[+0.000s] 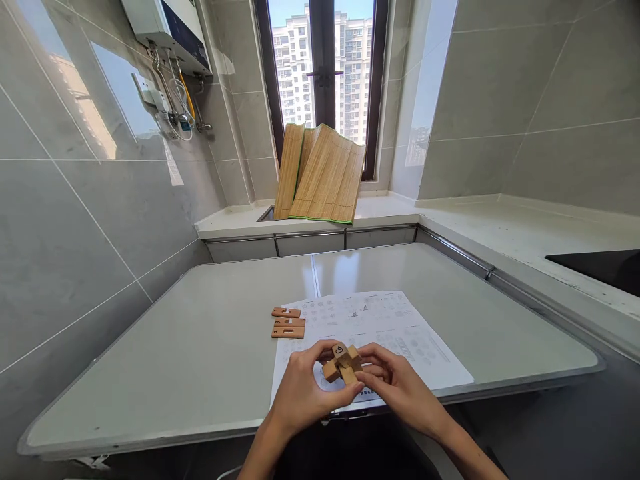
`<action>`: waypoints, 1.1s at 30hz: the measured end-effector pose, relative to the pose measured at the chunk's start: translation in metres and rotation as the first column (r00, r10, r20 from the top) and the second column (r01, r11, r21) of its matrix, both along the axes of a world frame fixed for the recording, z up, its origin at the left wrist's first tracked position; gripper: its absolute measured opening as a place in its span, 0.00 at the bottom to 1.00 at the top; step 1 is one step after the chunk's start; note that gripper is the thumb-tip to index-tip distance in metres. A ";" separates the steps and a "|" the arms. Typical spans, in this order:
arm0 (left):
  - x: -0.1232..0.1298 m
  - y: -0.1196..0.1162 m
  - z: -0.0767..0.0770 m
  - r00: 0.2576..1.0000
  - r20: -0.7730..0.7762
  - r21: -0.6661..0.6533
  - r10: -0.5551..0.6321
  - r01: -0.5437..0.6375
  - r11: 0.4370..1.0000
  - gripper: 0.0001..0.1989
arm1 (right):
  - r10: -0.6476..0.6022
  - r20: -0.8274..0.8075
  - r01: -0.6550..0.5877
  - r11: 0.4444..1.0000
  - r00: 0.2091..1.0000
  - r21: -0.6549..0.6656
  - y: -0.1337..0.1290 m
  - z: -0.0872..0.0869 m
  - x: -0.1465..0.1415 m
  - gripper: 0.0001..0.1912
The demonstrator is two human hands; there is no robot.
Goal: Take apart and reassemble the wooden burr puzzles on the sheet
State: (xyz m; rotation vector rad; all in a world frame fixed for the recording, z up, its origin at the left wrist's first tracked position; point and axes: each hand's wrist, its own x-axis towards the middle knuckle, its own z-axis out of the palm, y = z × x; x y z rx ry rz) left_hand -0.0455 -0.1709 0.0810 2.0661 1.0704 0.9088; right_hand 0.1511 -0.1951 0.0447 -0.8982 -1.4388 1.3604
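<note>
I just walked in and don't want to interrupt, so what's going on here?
A person is holding a small assembly of wooden blocks between both hands, the left hand and the right hand, over the near part of a printed sheet on the table. One block shows a dark mark. Three flat brown wooden pieces lie at the sheet's left edge, untouched by either hand.

Kitchen: water heater (167,30), tiled walls (545,80), white counter (540,223).

G-like mark (339,350) (tilted) on wooden puzzle (344,363)
</note>
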 end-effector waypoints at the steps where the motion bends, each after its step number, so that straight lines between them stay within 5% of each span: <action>1: -0.001 0.002 -0.001 1.000 -0.022 -0.006 -0.006 0.006 1.000 0.19 | -0.001 0.067 -0.001 1.000 0.998 0.028 0.004 -0.002 0.003 0.14; 6: -0.005 0.018 -0.010 0.993 -0.119 -0.041 -0.006 0.001 0.999 0.18 | -0.016 0.251 -0.018 0.991 0.968 0.133 0.029 -0.015 0.011 0.14; 16: -0.018 0.041 -0.030 0.986 -0.148 -0.062 0.077 -0.087 0.994 0.20 | 0.129 -0.044 -0.131 0.991 0.991 -0.035 0.070 -0.054 -0.010 0.25; 23: -0.029 0.046 -0.034 0.976 -0.198 -0.110 0.089 -0.113 0.988 0.22 | 0.107 -0.018 -0.107 0.994 0.994 -0.028 0.073 -0.045 -0.016 0.25; 28: -0.029 0.045 -0.048 0.967 -0.206 0.070 0.149 -0.137 0.988 0.20 | 0.010 0.023 -0.012 0.998 1.000 0.060 0.075 -0.034 -0.024 0.22; 33: -0.048 0.048 -0.067 0.906 -0.244 0.282 0.346 -0.275 0.919 0.20 | -0.038 0.042 0.036 0.998 0.998 0.045 0.078 -0.035 -0.027 0.24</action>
